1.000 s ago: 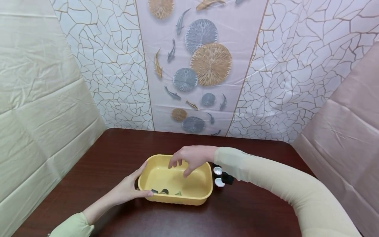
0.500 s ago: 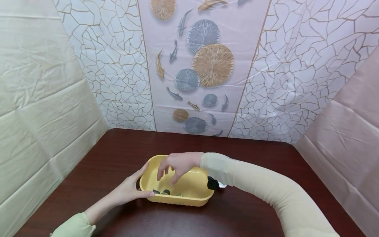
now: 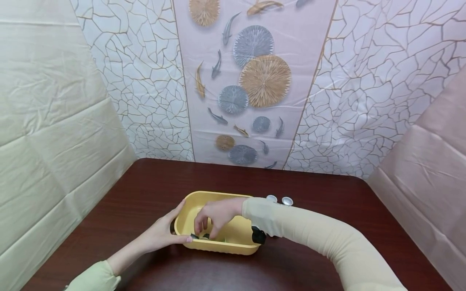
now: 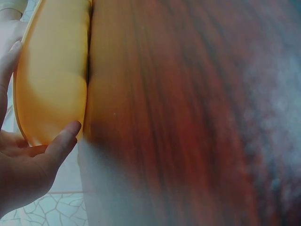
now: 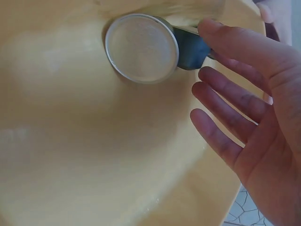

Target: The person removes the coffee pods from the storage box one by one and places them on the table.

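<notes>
A yellow plastic basin (image 3: 233, 248) stands on the dark wooden table. My left hand (image 3: 160, 232) grips its left end, thumb on the near rim and fingers along the end wall. Inside the basin is my right hand (image 3: 216, 214), fingers pointing down near the front left corner. In the right wrist view, its thumb and index finger lie on either side of a small dark green object (image 5: 190, 49), with no firm hold visible. Touching or close to that object is a small round piece with a pale, silver-rimmed face (image 5: 141, 48). A small greenish piece (image 3: 223, 240) lies farther right, mostly hidden.
Two small silver-white round pieces (image 3: 287, 201) sit on the table (image 3: 320, 194) behind my right forearm. A black device (image 3: 258, 235) is worn at my right wrist. Patterned cloth hangs (image 3: 240, 101) behind the table and at both sides.
My right hand has moved left and down into the basin, to the small pieces at its front left. The left hand keeps its grip. The view has shifted slightly.
</notes>
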### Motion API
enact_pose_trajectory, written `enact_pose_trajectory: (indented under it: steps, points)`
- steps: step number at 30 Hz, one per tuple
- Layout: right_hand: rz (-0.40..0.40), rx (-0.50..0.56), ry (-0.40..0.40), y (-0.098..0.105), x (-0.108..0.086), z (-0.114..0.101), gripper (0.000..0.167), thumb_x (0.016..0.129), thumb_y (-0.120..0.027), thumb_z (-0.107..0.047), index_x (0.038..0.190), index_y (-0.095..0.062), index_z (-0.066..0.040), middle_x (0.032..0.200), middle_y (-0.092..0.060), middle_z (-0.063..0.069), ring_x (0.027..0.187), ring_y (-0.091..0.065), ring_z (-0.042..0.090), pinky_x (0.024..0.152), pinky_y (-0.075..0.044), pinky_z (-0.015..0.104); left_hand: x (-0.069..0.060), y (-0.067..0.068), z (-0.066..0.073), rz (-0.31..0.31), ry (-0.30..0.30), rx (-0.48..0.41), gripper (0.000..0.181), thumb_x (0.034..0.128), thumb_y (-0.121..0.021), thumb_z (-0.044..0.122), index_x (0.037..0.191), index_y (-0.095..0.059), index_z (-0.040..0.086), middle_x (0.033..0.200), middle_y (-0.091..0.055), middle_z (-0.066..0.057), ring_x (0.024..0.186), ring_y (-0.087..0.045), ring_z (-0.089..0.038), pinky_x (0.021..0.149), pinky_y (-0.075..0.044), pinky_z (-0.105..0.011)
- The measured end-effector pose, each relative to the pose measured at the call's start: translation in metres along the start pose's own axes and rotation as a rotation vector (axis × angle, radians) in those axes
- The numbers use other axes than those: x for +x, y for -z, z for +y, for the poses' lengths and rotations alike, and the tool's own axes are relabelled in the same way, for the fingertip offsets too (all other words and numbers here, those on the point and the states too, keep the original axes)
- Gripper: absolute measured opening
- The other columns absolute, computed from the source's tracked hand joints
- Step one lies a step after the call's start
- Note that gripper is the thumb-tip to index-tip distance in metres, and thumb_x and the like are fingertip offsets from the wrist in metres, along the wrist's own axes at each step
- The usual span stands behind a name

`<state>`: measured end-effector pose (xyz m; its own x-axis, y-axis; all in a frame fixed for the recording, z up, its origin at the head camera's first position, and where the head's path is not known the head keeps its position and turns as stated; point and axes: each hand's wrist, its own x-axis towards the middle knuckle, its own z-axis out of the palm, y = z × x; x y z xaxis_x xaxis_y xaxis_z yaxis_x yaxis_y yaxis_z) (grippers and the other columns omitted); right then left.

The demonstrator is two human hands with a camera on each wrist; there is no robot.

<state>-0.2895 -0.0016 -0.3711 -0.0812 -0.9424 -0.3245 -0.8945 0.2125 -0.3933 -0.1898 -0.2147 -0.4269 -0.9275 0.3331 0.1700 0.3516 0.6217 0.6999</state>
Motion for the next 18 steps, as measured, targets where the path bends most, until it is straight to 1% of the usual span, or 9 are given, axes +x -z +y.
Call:
enact_pose_trajectory:
  steps: [4,6,8,13,18]
  points:
    - [-0.016,0.028,0.002,-0.0037,0.0026,-0.0001,0.03,0.081,-0.076,-0.006,0.11,-0.071,-0.011,0.105,-0.072,-0.001,0.094,-0.065,0.004,0.087,-0.049,0.011,0.0001,0.0002,-0.001,0.011,-0.011,0.008,0.112,0.0747,-0.085,0.042,0.159,-0.018,0.009,0.156,-0.038,-0.021,0.138,-0.044,-0.035,0.104,-0.044,-0.037]
    - [-0.025,0.041,0.003,-0.0049,0.0039,0.0006,0.029,0.081,-0.076,-0.005,0.11,-0.07,-0.009,0.105,-0.072,0.0,0.092,-0.065,0.004,0.087,-0.048,0.011,0.0001,0.0001,-0.0021,0.01,-0.012,0.009,0.112,0.0748,-0.085,0.042,0.159,-0.018,0.009,0.156,-0.038,-0.022,0.138,-0.044,-0.035,0.104,-0.044,-0.035]
    - [-0.034,0.05,0.0,-0.0056,0.0049,0.0014,0.029,0.082,-0.076,-0.005,0.11,-0.07,-0.009,0.104,-0.072,0.001,0.09,-0.064,0.003,0.086,-0.048,0.011,0.0,0.0001,-0.0026,0.007,-0.004,0.011,0.112,0.075,-0.085,0.042,0.159,-0.018,0.01,0.156,-0.038,-0.022,0.139,-0.043,-0.035,0.104,-0.044,-0.036]
    - [-0.05,0.053,-0.011,-0.0073,0.0069,0.0041,0.028,0.083,-0.076,-0.006,0.11,-0.07,-0.009,0.102,-0.071,-0.002,0.087,-0.062,-0.001,0.085,-0.048,0.009,-0.0002,0.0001,-0.0021,0.0,0.011,0.016,0.112,0.0755,-0.084,0.043,0.16,-0.017,0.011,0.157,-0.036,-0.023,0.14,-0.041,-0.037,0.106,-0.043,-0.043]
    - [-0.054,0.028,-0.008,-0.0093,0.0092,0.0062,0.028,0.082,-0.077,-0.008,0.11,-0.069,-0.009,0.1,-0.071,-0.003,0.084,-0.06,-0.004,0.081,-0.047,0.007,0.0002,-0.0002,-0.0014,0.003,-0.006,0.0,0.111,0.0759,-0.084,0.042,0.159,-0.017,0.011,0.157,-0.036,-0.022,0.141,-0.041,-0.037,0.106,-0.042,-0.043]
